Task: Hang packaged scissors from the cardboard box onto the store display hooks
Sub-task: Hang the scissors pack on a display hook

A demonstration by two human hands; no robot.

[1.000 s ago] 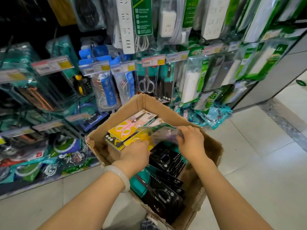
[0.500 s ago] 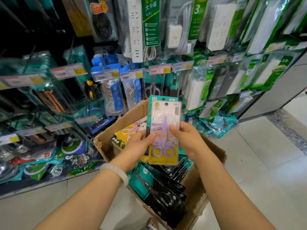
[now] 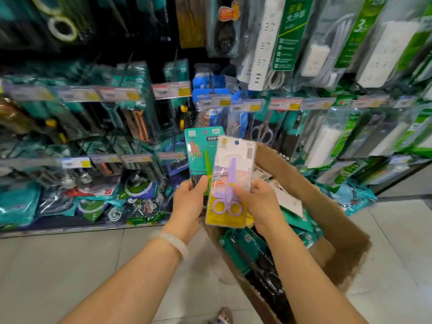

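My left hand (image 3: 189, 204) grips the lower part of a teal scissors pack with green scissors (image 3: 199, 155), held upright. My right hand (image 3: 261, 204) pinches a white and yellow pack of purple scissors (image 3: 230, 183), which overlaps the teal pack on its right side. Both packs are lifted above the left end of the open cardboard box (image 3: 327, 220). Inside the box lie more packaged scissors (image 3: 252, 258), teal and black. The display hooks (image 3: 168, 92) with price tags run across the rack behind.
The rack is crowded with hanging goods: hung scissors (image 3: 263, 132), white power strips (image 3: 264, 43) at upper right, teal tool packs (image 3: 131, 106) at left. Loose bags pile on the bottom shelf (image 3: 98, 206). Grey tiled floor (image 3: 70, 265) lies below; a shoe tip (image 3: 223, 316) shows.
Both hands lifted packs out of the box and raised them. The teal pack now sticks out to the left from behind the purple scissors pack. The view swung left toward the rack.
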